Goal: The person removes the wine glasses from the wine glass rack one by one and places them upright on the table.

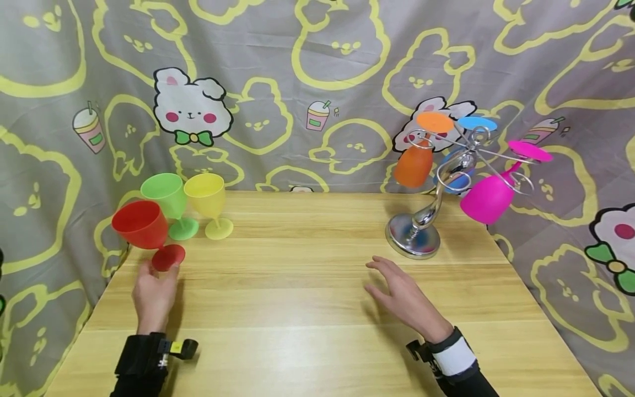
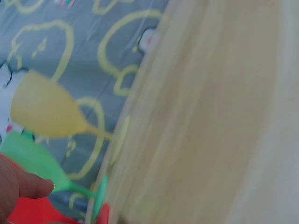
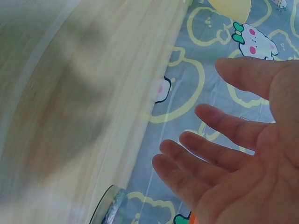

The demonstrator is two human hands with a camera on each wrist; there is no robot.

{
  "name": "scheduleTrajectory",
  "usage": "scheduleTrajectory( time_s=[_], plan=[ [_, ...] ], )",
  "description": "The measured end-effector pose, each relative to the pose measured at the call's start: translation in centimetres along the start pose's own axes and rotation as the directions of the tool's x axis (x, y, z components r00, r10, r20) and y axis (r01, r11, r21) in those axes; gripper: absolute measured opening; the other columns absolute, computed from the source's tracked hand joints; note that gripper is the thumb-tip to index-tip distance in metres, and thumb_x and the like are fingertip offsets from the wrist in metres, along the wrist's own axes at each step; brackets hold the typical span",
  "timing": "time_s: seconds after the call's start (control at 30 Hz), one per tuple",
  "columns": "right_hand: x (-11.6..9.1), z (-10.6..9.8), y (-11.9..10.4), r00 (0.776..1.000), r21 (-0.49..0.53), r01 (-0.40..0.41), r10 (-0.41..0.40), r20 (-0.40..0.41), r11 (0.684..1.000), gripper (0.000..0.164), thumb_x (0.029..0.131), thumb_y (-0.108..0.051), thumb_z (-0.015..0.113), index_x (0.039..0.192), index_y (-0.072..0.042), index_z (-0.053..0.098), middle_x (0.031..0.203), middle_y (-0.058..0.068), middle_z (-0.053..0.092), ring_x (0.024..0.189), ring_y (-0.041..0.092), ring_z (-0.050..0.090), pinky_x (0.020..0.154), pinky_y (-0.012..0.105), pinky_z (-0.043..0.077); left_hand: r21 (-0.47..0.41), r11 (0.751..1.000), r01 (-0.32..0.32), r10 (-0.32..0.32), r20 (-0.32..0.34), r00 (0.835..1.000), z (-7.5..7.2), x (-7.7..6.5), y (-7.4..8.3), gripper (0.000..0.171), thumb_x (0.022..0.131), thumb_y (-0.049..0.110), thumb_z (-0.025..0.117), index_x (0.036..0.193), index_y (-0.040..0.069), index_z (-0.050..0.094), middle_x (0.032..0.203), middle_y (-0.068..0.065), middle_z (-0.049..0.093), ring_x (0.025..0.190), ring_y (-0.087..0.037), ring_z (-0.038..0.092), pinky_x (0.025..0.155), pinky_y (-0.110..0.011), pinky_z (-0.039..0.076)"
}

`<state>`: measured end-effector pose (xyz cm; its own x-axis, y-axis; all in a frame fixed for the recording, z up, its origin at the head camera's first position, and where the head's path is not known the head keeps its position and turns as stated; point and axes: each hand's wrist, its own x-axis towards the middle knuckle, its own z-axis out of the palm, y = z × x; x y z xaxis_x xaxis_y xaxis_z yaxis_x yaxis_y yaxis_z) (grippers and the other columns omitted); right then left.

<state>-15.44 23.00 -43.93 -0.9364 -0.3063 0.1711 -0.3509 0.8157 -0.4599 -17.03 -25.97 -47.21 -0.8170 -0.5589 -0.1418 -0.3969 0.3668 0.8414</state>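
Note:
My left hand (image 1: 155, 295) is at the table's left side and pinches a red plastic goblet (image 1: 140, 225) low down, near its stem and foot. The goblet leans, its bowl to the left and its round foot toward me. Part of the grip is hidden behind the foot and bowl. Just beyond stand a green goblet (image 1: 166, 196) and a yellow goblet (image 1: 207, 197), both upright. In the left wrist view a fingertip (image 2: 37, 185) overlaps the green goblet. My right hand (image 1: 404, 295) hovers over the right part of the table, fingers spread and holding nothing.
A chrome goblet rack (image 1: 414, 242) with a round base stands at the back right. Orange (image 1: 414, 164), blue (image 1: 476, 124) and pink (image 1: 488, 198) goblets hang upside down from its wire arms. A patterned grey curtain (image 1: 268, 49) lines the back and sides of the wooden table (image 1: 288, 275).

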Motion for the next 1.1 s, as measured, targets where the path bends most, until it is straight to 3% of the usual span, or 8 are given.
scheduleTrajectory(
  time_s=[0.23,0.43,0.53,0.67,0.87,1.0,1.1],
  plan=[
    [0.9,0.4,-0.5,1.0,0.002,0.02,-0.02,-0.012,1.0,0.056,0.102,-0.021,0.077,0.15,0.001,0.058,0.159,0.027,0.053,0.145,0.046,0.055,0.117,0.062,0.05,0.081,0.992,-0.095,0.082,0.158,0.984,3.1,-3.7,1.2,0.091,0.106,0.035,0.066,0.171,-0.001,0.014,0.17,-0.037,0.028,0.158,-0.058,0.025,0.129,-0.07,0.025],
    [1.6,0.9,-1.4,1.0,0.032,0.026,-0.025,-0.005,0.999,0.061,0.102,-0.024,0.077,0.152,0.001,0.055,0.163,0.027,0.05,0.149,0.046,0.051,0.12,0.062,0.047,0.101,0.965,-0.241,0.206,0.27,0.94,5.9,-6.6,2.9,0.096,0.104,0.036,0.07,0.172,0.001,0.012,0.177,-0.031,0.016,0.162,-0.054,0.018,0.13,-0.073,0.018],
    [2.0,1.2,-1.7,1.0,0.038,0.023,-0.023,-0.012,0.999,0.062,0.102,-0.026,0.076,0.153,0.001,0.055,0.164,0.027,0.048,0.151,0.046,0.049,0.122,0.062,0.045,0.099,0.934,-0.343,0.3,0.304,0.904,7.4,-7.9,3.6,0.095,0.103,0.035,0.073,0.171,0.0,0.017,0.177,-0.03,0.017,0.163,-0.052,0.018,0.13,-0.074,0.018],
    [2.5,1.4,-2.1,1.0,0.053,0.014,-0.013,-0.018,0.999,0.063,0.104,-0.03,0.075,0.155,0.0,0.053,0.167,0.026,0.045,0.153,0.045,0.046,0.123,0.063,0.044,0.122,0.873,-0.472,0.414,0.326,0.85,9.2,-9.3,4.3,0.094,0.101,0.037,0.075,0.169,-0.002,0.024,0.176,-0.029,0.022,0.163,-0.05,0.022,0.131,-0.071,0.02],
    [2.7,1.6,-2.2,1.0,0.057,-0.005,0.005,0.003,0.998,0.066,0.104,-0.031,0.074,0.157,0.0,0.05,0.169,0.026,0.041,0.155,0.046,0.043,0.123,0.064,0.043,0.157,0.79,-0.593,0.518,0.347,0.782,10.9,-10.7,5.0,0.088,0.101,0.041,0.074,0.167,-0.001,0.032,0.174,-0.028,0.029,0.162,-0.05,0.026,0.13,-0.071,0.024],
    [2.6,1.4,-2.0,1.0,0.045,-0.006,0.006,0.004,0.999,0.065,0.104,-0.03,0.074,0.157,0.001,0.051,0.169,0.027,0.041,0.154,0.047,0.044,0.123,0.065,0.043,0.187,0.747,-0.638,0.556,0.351,0.753,11.5,-11.3,5.3,0.089,0.1,0.043,0.074,0.166,-0.001,0.035,0.174,-0.027,0.031,0.161,-0.051,0.028,0.129,-0.072,0.027],
    [2.7,0.8,-1.8,1.0,0.032,0.007,-0.006,-0.017,0.999,0.064,0.103,-0.028,0.076,0.154,0.002,0.053,0.166,0.028,0.044,0.152,0.048,0.046,0.122,0.065,0.044,0.195,0.736,-0.648,0.564,0.354,0.746,11.8,-11.6,5.4,0.089,0.1,0.044,0.075,0.166,-0.001,0.035,0.174,-0.027,0.032,0.161,-0.051,0.028,0.128,-0.072,0.027]
  ],
)
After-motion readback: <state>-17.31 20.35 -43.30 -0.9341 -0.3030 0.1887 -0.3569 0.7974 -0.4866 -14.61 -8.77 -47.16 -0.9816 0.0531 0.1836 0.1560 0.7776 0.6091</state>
